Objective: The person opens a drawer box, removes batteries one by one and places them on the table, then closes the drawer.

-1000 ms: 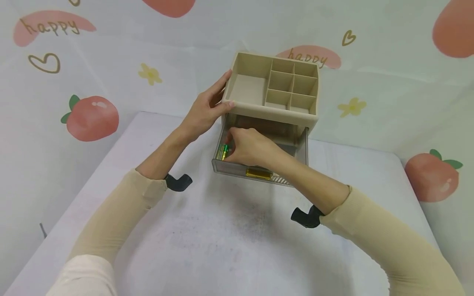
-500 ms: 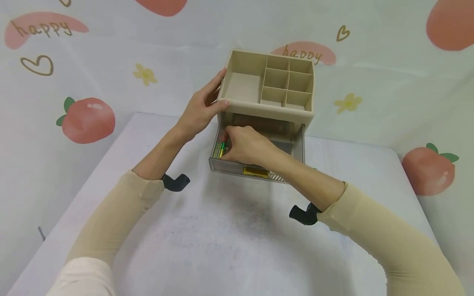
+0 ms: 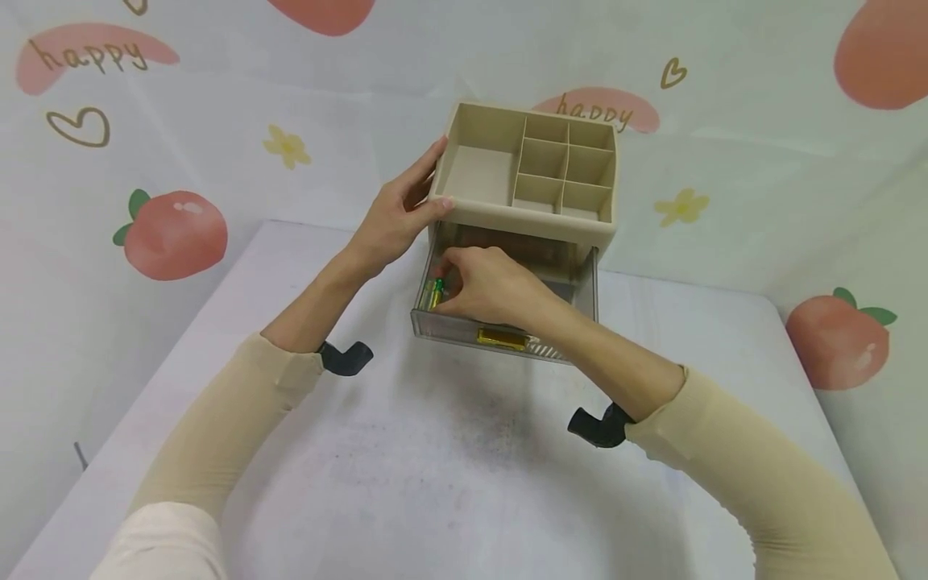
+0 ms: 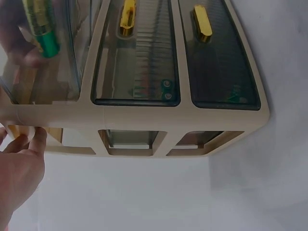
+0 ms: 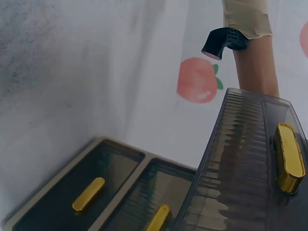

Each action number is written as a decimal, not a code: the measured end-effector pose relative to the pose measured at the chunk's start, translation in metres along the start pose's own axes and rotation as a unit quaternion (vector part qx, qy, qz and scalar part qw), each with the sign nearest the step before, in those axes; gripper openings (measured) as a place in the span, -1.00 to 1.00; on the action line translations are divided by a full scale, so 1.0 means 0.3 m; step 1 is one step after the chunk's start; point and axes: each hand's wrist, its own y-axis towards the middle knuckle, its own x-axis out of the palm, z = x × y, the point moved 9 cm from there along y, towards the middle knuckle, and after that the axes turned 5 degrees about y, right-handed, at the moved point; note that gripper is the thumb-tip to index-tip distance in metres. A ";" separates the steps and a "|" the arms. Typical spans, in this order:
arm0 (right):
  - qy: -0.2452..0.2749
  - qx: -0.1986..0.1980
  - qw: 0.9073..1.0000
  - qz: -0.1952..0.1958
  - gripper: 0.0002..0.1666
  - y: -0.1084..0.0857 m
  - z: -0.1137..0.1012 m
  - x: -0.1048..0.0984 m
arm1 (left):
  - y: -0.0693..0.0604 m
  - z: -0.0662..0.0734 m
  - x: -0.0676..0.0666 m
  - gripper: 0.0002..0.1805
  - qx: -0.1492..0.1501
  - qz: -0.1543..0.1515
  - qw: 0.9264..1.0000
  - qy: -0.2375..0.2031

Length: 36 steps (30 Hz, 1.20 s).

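Note:
A beige desktop organizer [image 3: 522, 219] stands at the table's back with its clear top drawer [image 3: 449, 326] pulled out. The left hand [image 3: 391, 217] grips the organizer's left side, thumb on the front rim; in the left wrist view that hand [image 4: 21, 168] touches a side opening. Inside the drawer's left part is the right hand [image 3: 500, 290], its thumb and fingers bent around a green and gold battery [image 3: 437, 294]. Through the clear wall in the left wrist view, the battery [image 4: 41, 29] shows beside blurred fingers. The right fingertips are partly hidden.
Divided compartments [image 3: 565, 161] form the organizer's top. Two lower drawers with gold handles [image 4: 203, 21] are closed, with small green items behind one front [image 4: 166, 89]. Black curved pieces are at both sleeve cuffs [image 3: 598, 425]. A printed cloth [image 3: 348, 145] hangs behind the table [image 3: 435, 483].
The head view has shifted slightly. Both hands keep nearly the same places, the left on the organizer's side and the right inside the drawer.

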 end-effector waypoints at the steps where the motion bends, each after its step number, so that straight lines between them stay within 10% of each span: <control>1: 0.004 0.000 1.000 0.000 -0.55 -0.002 0.000 -0.002 | -0.001 0.000 0.000 -0.20 0.000 0.000 1.000 0.000; 21: 0.132 -0.031 0.990 0.040 -0.47 -0.083 0.007 -0.075 | -0.004 0.006 0.004 -0.21 0.002 0.001 1.000 0.008; 36: 0.255 -0.090 0.961 0.054 -0.42 -0.186 0.043 -0.128 | -0.002 0.006 0.005 -0.21 0.004 0.005 1.000 -0.007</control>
